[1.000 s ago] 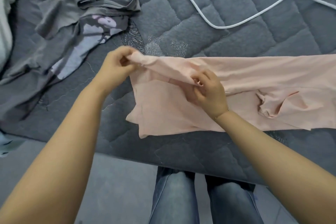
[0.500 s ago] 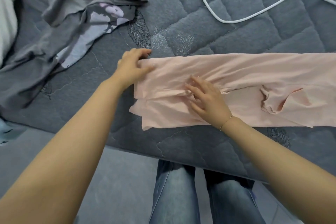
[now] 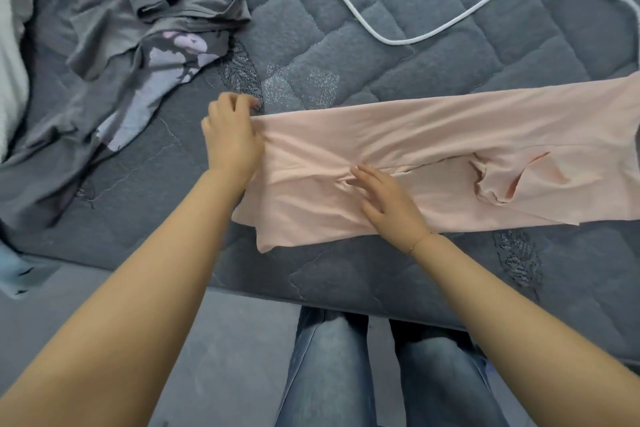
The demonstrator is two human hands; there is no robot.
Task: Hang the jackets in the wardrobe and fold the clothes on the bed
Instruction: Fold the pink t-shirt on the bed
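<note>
A pale pink garment (image 3: 433, 149) lies folded into a long strip across the grey quilted bed (image 3: 415, 45), running off the right edge. My left hand (image 3: 232, 135) sits at the strip's left end with fingers curled over its far corner. My right hand (image 3: 384, 198) lies flat on the middle of the pink cloth, fingers straight and spread. A crumpled grey T-shirt with a pale print (image 3: 138, 45) lies in a heap at the upper left of the bed.
A white cord (image 3: 398, 40) loops across the far side of the bed. White fabric (image 3: 10, 45) shows at the far left edge. The bed's near edge runs just in front of my jeans-clad legs (image 3: 346, 374). A light blue item (image 3: 20, 274) lies low left.
The pink fabric's folded upper layer, held raised a second ago, now lies flat. My right hand opened and pressed down on it; my left hand stayed at the left end.
</note>
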